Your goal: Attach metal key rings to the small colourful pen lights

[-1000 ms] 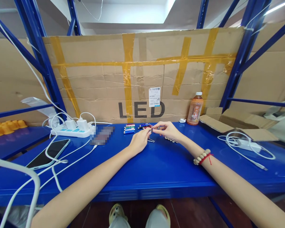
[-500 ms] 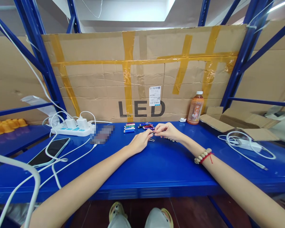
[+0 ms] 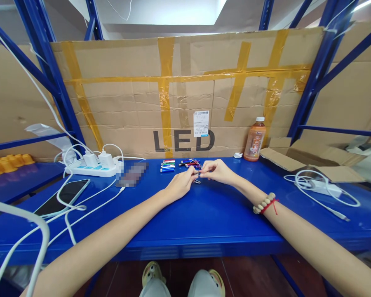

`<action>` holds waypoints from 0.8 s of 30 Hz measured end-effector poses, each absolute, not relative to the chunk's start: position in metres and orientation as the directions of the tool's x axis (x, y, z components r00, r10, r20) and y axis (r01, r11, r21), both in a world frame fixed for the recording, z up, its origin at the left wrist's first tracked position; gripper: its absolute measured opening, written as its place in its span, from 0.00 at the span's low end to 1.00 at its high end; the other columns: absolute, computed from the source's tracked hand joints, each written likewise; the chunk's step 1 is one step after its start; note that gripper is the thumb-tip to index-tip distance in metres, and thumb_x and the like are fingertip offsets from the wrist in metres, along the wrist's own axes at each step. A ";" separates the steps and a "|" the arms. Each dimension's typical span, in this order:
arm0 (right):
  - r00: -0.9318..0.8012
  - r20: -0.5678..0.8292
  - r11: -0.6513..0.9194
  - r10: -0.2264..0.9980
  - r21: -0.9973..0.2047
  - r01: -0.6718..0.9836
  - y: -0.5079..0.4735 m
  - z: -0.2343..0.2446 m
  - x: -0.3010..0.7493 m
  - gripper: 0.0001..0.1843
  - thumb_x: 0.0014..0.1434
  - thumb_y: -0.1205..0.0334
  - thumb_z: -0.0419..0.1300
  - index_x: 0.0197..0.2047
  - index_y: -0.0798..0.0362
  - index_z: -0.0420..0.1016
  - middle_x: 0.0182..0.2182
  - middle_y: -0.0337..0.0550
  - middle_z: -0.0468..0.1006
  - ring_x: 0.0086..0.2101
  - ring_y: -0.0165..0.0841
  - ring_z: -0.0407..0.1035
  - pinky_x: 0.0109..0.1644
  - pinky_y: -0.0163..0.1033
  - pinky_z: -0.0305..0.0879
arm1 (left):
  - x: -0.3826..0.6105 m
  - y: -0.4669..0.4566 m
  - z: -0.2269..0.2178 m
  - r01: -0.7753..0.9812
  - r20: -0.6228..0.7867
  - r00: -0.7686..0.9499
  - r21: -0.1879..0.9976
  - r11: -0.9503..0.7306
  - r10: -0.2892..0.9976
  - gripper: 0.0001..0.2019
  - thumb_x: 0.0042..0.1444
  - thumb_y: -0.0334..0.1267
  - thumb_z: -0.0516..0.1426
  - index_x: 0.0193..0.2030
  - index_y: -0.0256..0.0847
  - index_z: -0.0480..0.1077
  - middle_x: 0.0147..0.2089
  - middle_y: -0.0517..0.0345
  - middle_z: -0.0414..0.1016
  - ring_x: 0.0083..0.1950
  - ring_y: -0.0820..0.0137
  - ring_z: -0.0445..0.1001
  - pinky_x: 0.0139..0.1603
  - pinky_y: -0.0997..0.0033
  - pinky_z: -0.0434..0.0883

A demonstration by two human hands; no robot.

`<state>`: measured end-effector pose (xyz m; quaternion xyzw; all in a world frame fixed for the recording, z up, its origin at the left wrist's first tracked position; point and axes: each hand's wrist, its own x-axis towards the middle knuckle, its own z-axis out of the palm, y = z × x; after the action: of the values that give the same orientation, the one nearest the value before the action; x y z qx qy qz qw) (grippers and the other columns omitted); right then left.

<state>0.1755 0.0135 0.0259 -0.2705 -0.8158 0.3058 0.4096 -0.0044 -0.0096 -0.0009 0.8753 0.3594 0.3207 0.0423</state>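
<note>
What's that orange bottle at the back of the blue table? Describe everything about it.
The bottle is clear plastic and looks full of orange-brown drink, with a white cap on and a label round its middle. It stands upright on the blue table, back right, before the taped cardboard. No hand touches it.

1. "LED" in large black capitals is printed low on the taped cardboard sheet (image 3: 185, 95) that stands behind the blue surface (image 3: 204, 214);
2. a white shipping label (image 3: 201, 123) with a barcode sits just above the "E" and "D"; its print is too small to read;
3. the orange bottle (image 3: 254, 140) bears a label; its words are illegible.
</note>
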 end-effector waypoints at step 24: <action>-0.440 0.468 0.620 0.766 -0.718 0.317 0.018 0.021 0.171 0.19 0.41 0.50 0.62 0.21 0.60 0.69 0.18 0.42 0.70 0.17 0.24 0.60 0.20 0.30 0.56 | -0.003 -0.008 0.000 0.641 0.630 0.428 0.294 -0.709 0.648 0.04 0.58 0.36 0.47 0.39 0.42 0.59 0.41 0.60 0.71 0.41 0.70 0.70 0.36 0.76 0.62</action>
<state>0.1710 0.0175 0.0212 -0.3375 -0.8025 0.2757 0.4076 -0.0026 -0.0082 0.0001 0.8451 0.3814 0.3747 0.0046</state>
